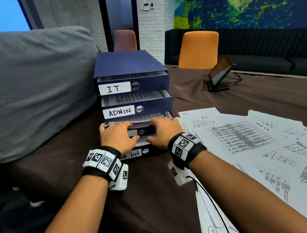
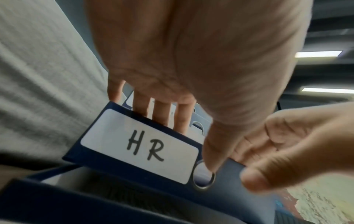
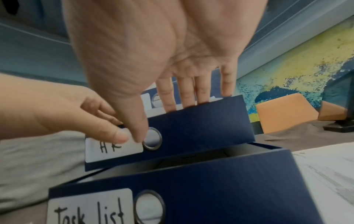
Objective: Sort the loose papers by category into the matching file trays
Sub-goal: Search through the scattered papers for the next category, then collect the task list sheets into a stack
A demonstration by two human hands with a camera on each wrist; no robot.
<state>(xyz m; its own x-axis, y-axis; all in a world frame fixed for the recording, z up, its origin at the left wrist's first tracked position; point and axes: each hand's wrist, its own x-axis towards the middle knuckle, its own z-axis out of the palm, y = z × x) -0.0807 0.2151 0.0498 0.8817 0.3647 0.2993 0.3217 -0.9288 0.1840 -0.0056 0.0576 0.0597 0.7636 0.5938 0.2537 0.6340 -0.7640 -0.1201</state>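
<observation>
**Head view: four drawers, two hands on the third**

Head view showed one grey cushion (image 1: 31,86) beside one blue file cabinet (image 1: 128,62) with four drawers: IT (image 1: 151,83), ADMIN (image 1: 155,106), HR (image 2: 134,151) and Task list (image 3: 210,189). Loose papers (image 1: 244,142) lay spread on the brown table (image 1: 156,199), right of the cabinet. Two orange chairs (image 1: 198,50) stood behind. The left hand (image 1: 118,136) and right hand (image 1: 163,132) both gripped the HR drawer's front, fingers over its top edge, thumbs pressed against its face.
</observation>
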